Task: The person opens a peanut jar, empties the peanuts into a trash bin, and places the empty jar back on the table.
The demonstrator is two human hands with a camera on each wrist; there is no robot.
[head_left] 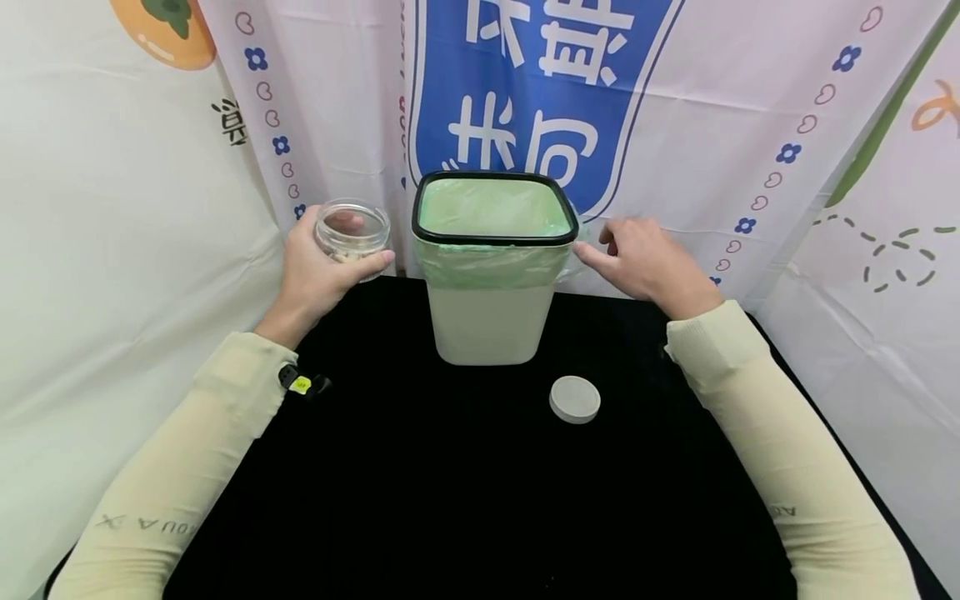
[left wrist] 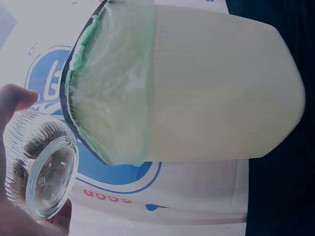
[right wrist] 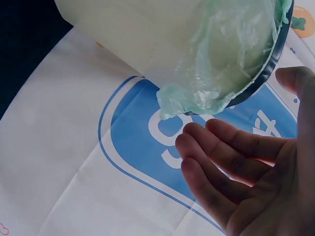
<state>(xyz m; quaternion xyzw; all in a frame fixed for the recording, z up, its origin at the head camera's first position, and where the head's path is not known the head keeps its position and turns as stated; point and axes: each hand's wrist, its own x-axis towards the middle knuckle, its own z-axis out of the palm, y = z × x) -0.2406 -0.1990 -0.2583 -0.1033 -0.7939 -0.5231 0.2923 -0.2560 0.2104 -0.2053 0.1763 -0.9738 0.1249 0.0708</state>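
My left hand (head_left: 311, 271) grips a clear glass jar (head_left: 352, 229) at the left of the bin, with the thumb across its near side. The jar has no lid on, and pale bits lie inside; in the left wrist view its ribbed wall and round base (left wrist: 51, 177) show. A pale waste bin (head_left: 491, 325) with a black rim (head_left: 495, 240) stands in the middle, lined with a green plastic bag (left wrist: 113, 88). Beside the rim's right corner is my right hand (head_left: 637, 258), its fingers (right wrist: 241, 157) loosely bent and holding nothing. Whether its thumb touches the rim, I cannot tell.
A round white lid (head_left: 575, 398) lies on the black tabletop (head_left: 450, 483), in front of the bin and to its right. Behind the bin hangs a printed cloth (head_left: 720, 108) with a blue panel. White cloth walls (head_left: 112, 208) close in both sides.
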